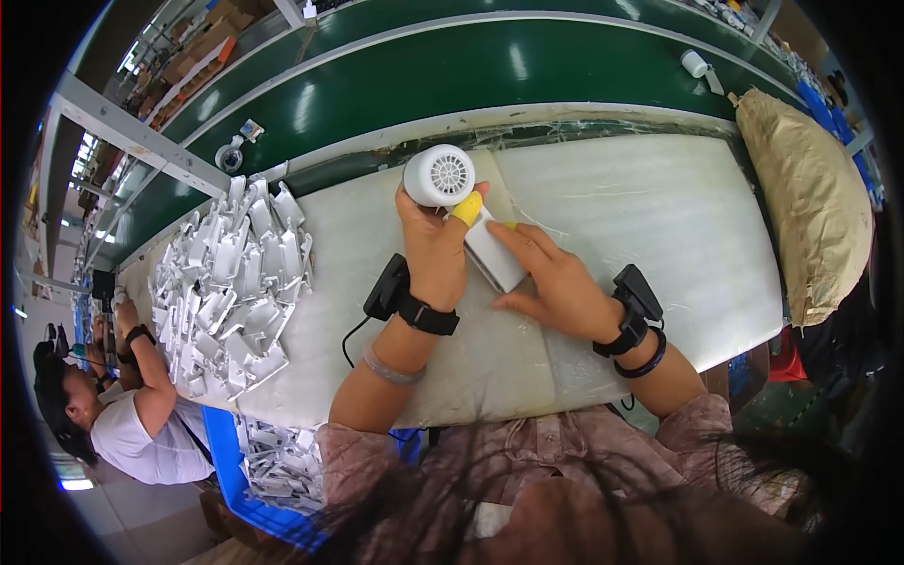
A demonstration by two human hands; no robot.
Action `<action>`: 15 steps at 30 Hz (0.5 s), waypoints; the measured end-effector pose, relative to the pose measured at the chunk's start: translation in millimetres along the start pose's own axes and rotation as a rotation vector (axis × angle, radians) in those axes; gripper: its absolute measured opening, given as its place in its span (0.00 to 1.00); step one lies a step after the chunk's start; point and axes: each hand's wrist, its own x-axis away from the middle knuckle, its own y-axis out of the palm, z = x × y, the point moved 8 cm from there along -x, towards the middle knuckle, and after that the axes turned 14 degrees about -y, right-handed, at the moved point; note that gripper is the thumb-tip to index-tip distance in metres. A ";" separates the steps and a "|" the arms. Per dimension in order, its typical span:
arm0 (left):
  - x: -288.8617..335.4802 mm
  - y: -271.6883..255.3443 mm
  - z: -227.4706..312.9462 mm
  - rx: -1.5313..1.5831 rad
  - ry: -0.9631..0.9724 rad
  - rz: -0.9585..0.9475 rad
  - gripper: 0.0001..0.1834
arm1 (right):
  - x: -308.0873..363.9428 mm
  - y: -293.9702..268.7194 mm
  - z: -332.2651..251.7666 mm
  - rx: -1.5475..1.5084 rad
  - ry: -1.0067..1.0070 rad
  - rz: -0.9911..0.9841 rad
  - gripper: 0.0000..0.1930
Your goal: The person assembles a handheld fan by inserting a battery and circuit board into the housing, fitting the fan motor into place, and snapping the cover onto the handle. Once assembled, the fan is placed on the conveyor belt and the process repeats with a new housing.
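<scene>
A white hair dryer (444, 177) with a round slotted grille at its head is held over the middle of the padded worktable. My left hand (435, 247) is closed round its neck just below the head, with a yellow cover on the thumb. Down to the right slants the white handle (495, 261), a long narrow shell. My right hand (563, 287) grips this handle from the right, fingers along its upper edge and thumb near its lower end. A yellow cover shows on one right fingertip. Where handle and head meet is partly hidden by my left thumb.
A heap of white plastic handle shells (231, 282) lies on the table's left; more fill a blue bin (226, 471) below. Beyond runs a green conveyor (395, 80) carrying another white dryer (695, 66). A brown sack (810, 207) stands right. A co-worker (141, 433) works at left.
</scene>
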 end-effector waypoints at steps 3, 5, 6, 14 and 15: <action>0.5 0.2 1.3 0.014 -0.011 -0.004 0.32 | 1.7 -4.3 8.0 -0.235 0.051 0.117 0.38; 1.4 3.1 3.7 0.014 -0.022 -0.003 0.32 | 11.6 15.2 35.5 -0.783 0.336 0.121 0.33; 1.4 3.9 4.3 0.015 -0.022 -0.004 0.32 | 11.8 13.1 38.6 -0.782 0.336 0.122 0.33; 2.2 5.7 3.3 -0.017 -0.076 -0.021 0.31 | 11.3 28.4 29.3 -1.043 0.431 -0.051 0.22; 1.4 5.1 2.0 -0.018 -0.075 -0.021 0.31 | 11.1 28.5 28.2 -1.043 0.430 -0.051 0.22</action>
